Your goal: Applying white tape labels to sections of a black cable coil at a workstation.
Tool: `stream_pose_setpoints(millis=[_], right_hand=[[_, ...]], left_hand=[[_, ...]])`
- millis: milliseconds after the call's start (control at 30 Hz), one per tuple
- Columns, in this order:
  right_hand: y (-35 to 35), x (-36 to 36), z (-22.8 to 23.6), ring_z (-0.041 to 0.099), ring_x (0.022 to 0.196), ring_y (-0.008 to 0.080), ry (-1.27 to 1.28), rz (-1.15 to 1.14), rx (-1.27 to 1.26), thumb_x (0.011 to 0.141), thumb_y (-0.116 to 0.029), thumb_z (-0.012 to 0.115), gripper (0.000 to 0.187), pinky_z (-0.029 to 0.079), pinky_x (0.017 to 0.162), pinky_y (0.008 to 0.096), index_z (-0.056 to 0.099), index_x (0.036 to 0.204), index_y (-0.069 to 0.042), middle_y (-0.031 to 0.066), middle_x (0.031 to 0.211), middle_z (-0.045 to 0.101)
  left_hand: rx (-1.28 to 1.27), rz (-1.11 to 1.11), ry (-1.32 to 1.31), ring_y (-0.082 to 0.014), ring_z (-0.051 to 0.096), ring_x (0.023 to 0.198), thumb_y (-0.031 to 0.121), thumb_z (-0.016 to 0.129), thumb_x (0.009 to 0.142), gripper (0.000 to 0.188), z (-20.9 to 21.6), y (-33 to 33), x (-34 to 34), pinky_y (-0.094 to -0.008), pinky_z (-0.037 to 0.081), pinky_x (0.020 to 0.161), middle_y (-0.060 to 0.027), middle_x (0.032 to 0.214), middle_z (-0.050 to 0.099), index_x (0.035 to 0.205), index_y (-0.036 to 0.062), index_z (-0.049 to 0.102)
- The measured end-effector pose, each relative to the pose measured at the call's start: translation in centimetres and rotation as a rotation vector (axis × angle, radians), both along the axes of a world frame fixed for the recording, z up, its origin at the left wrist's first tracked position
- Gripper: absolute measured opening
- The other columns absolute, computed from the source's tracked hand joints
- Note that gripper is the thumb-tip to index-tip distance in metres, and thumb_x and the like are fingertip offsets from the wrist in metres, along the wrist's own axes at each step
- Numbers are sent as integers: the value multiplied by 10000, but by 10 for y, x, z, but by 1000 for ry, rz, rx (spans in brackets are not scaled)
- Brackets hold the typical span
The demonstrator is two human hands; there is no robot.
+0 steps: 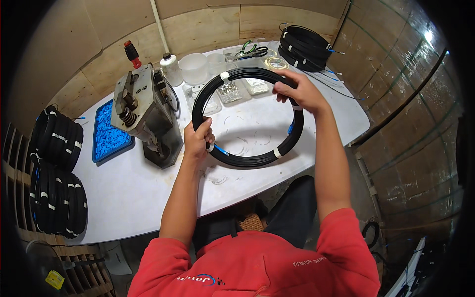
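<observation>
A coil of black cable [252,160], bound with white tape bands, is held up over the white table. My left hand [198,138] closes round the coil's left side, its thumb on top. At the upper right of the ring, my right hand [299,91] grips the coil with bent fingers. Blue connectors show on the ring, one blue connector [221,149] just right of my left hand and another blue connector [291,129] on the inner right side.
A metal press [148,109] with a red-handled lever stands left, by a blue tray [129,144] of small blue parts. Several stacked coils [58,198] sit at the left edge, another coil stack [304,47] at back right. Containers [230,93], a bottle [170,69] and scissors [255,52] line the back.
</observation>
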State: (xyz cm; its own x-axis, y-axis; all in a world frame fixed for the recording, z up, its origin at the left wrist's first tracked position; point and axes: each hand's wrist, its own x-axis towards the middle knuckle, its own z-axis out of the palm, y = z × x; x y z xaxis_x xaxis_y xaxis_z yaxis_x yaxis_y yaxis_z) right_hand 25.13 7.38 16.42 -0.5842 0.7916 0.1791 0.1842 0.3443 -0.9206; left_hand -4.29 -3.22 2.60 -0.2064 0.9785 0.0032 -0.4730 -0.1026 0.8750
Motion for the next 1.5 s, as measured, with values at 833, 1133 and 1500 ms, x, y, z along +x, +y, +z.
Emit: stream_pose_setpoints(millis=[833,1133,1500], right_hand=[[-69,-13,-178,556,634,126,755,-557,-221,1099,-383,385,482,486,595,248,467,1428,-40,60,795,583],[-71,-12,-174,545,635,139,780,-538,-176,1068,-417,294,563,480,601,264,502,1422,-33,72,775,591],[-68,-7,-179,558,645,142,766,-536,-187,1038,-375,278,598,488,623,277,496,1463,-13,84,764,625]], left_hand=[[-97,39,37,-71,388,524,233,709,952,217,-2,4,6,-265,381,490,45,644,403,931,70,567],[-125,49,29,-87,428,507,228,698,954,210,-10,7,3,-286,407,485,31,631,425,942,62,571],[-134,55,28,-87,421,515,216,686,957,191,-13,9,1,-286,405,487,29,634,426,947,62,572]])
